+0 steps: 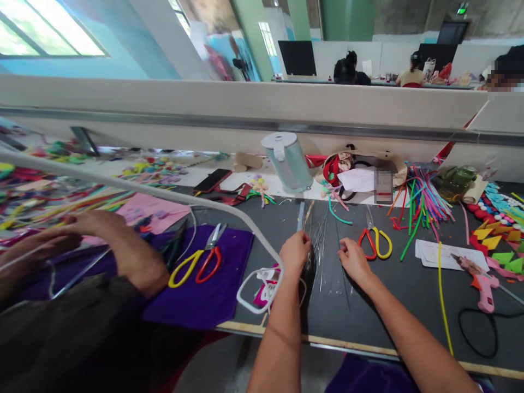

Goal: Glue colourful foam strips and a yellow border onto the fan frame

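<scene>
Toward the left end of the table [409, 278], a co-worker's hand [94, 224] reaches over the pink paper [149, 210] and the purple cloth [231, 284]. On that cloth, to your left, lie dark-handled pliers [175, 243] and the left scissors [211, 248], blades parted, one loop yellow and one red. Behind them a phone [213, 181] rests near the back of the table. A white cable [229, 207] arcs down toward your left forearm, beside a pink-and-white bundle [268, 286]. The pale jug [289, 164] stands farther back.

Your left hand [295, 254] is bent down at the left edge of the loose thin wires [321, 240], just below a grey strip [301, 215]. Its fingers are curled close together, but you cannot tell what, if anything, they pinch. The wires lie in a lengthwise spread between your two hands. Your right hand [354, 259] has its fingers bent beside a thin dark rod [343, 270]; whether they grip it is not clear.

Just beyond your right hand lie the right scissors [372, 228], also red and yellow. Farther right, you have a fan of coloured stems [426, 199], a long yellow stem [442, 300] across white paper [428, 254], and a pink glue gun [485, 286] partly over that paper.
</scene>
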{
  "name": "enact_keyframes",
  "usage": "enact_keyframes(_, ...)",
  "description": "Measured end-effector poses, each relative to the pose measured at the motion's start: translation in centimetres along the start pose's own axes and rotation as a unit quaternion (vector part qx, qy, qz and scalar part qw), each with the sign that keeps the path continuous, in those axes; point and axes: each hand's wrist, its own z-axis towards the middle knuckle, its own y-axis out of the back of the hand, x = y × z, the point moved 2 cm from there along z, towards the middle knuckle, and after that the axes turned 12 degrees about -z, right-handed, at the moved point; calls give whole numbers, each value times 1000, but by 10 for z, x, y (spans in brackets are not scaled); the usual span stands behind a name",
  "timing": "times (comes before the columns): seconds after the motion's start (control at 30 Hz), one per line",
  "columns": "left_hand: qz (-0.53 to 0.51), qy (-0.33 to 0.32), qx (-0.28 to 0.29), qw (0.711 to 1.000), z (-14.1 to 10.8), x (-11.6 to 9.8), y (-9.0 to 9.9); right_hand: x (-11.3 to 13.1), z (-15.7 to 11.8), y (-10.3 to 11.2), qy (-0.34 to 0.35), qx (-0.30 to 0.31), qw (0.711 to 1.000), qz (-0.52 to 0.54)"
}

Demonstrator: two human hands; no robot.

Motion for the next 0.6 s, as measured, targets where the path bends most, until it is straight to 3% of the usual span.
enact_keyframes(0.17,34,-33,18,999,3,-6,1,-2,-24,6,30,-5,999,-8)
enact_keyframes(0.43,55,-43,16,997,66,-36,-9,-5,-48,35,48,-18,999,-10)
enact_keyframes(0.6,72,-29,-1,997,79,-33,-14,-9,-58,53,44,-23,999,-7)
